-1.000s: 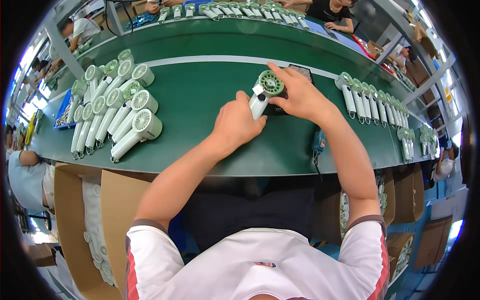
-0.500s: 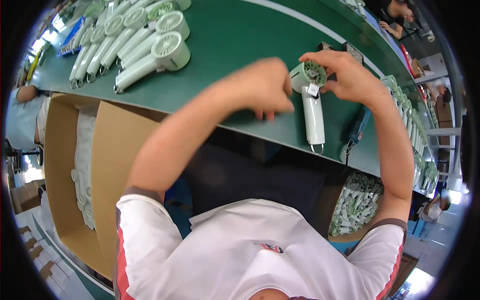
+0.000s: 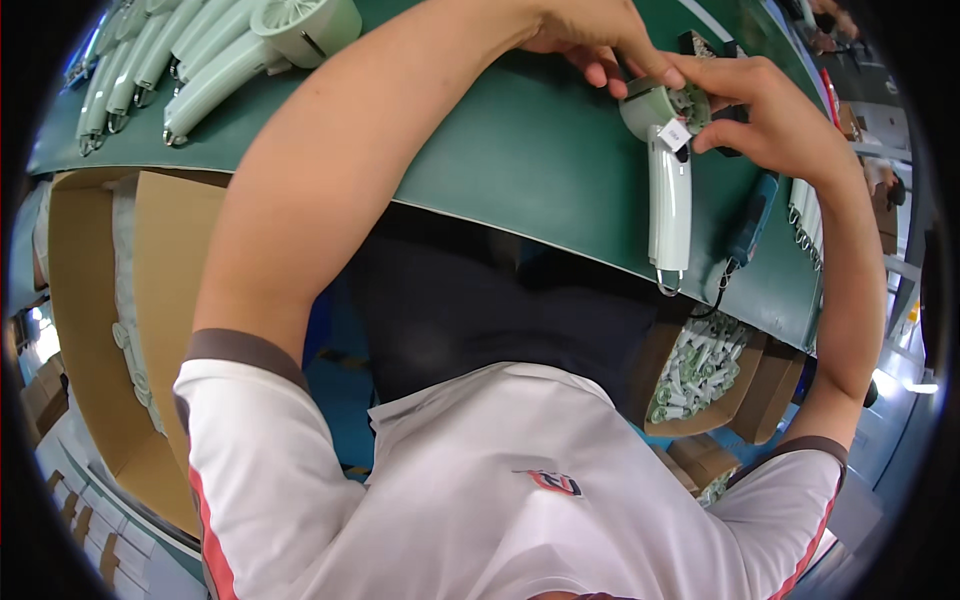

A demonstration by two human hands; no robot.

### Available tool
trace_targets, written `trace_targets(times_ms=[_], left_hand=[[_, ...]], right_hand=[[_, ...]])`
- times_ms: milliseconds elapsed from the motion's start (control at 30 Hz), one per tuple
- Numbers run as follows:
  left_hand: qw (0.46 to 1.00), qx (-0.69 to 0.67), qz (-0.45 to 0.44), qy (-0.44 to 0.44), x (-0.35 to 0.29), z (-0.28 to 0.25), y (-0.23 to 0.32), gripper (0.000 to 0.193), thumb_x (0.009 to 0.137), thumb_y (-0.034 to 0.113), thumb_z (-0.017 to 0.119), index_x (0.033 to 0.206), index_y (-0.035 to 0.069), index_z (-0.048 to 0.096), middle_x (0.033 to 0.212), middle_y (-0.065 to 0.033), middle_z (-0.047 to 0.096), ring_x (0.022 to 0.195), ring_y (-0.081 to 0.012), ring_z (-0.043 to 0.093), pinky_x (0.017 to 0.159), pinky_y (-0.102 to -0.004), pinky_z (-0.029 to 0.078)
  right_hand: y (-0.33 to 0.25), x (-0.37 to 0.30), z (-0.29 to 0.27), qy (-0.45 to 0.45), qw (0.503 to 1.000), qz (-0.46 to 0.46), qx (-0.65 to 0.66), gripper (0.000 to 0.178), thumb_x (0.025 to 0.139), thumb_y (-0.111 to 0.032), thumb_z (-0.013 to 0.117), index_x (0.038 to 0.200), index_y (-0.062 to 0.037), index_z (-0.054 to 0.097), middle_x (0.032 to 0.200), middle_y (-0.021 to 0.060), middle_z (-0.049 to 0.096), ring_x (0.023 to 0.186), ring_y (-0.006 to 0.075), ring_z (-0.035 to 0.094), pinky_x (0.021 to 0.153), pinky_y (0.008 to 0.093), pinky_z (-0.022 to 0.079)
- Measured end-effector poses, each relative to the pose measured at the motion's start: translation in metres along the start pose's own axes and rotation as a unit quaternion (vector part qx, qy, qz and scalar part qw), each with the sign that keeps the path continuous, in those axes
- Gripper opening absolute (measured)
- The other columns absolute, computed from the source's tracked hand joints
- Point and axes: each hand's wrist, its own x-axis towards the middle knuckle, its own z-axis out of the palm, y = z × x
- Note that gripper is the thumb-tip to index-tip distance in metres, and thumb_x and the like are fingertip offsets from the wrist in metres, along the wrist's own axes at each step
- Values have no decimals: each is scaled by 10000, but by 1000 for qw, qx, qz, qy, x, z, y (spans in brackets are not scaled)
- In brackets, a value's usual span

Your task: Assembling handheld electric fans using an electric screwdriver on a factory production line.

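Note:
A pale green handheld fan [image 3: 670, 205] lies at the right of the green table, its handle toward me and a wire loop at the end. Its round head is open and shows green inner parts; a small white tag [image 3: 675, 134] sits where head and handle meet. My right hand [image 3: 775, 115] grips the head from the right, thumb and fingers around its rim. From above left, my left hand [image 3: 605, 35] has its fingers bent at the rim and outer side of the head. Whether it also pinches some small part is hidden.
Several assembled fans [image 3: 295, 28] lie at the upper left. A blue electric screwdriver [image 3: 752, 220] with a black cord lies right of the fan. Below the table edge stand a carton of small pale parts [image 3: 700, 375] and a large cardboard box [image 3: 170, 290] at left.
My left hand has moved up and right, from a blurred fist beside the fan onto its head. My right hand has stayed on the head. The view has shifted.

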Motion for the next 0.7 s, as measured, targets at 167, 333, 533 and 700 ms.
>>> trace_targets(times_ms=[167,333,533,700], left_hand=[[999,-13,-50,-2,5,1,8,240,854,145,837,911,-72,751,812,-132,718,619,-191,690,511,-272,589],[999,-19,-38,4,-3,8,5,223,875,125,811,950,-76,753,830,-129,721,671,-200,706,530,-270,585],[999,-30,-35,13,4,-3,4,299,948,204,729,1034,-83,731,855,-154,726,669,-199,686,514,-288,571],[999,-8,-23,32,20,1,4,331,950,243,724,1019,-80,727,862,-147,736,668,-206,696,489,-284,553]], right_hand=[[-1,-7,12,67,996,-53,-22,809,666,116,739,1439,-49,564,1119,196,705,897,358,651,761,384,533],[4,-9,18,81,995,-38,-34,800,654,79,742,1426,-43,571,1017,178,713,830,361,629,738,384,523],[-32,-1,0,70,989,125,-28,590,810,-258,874,1333,-74,669,741,27,719,590,124,570,540,299,440],[17,-10,4,62,989,70,114,569,853,-200,846,1352,-15,644,861,64,745,735,115,666,661,284,548]])
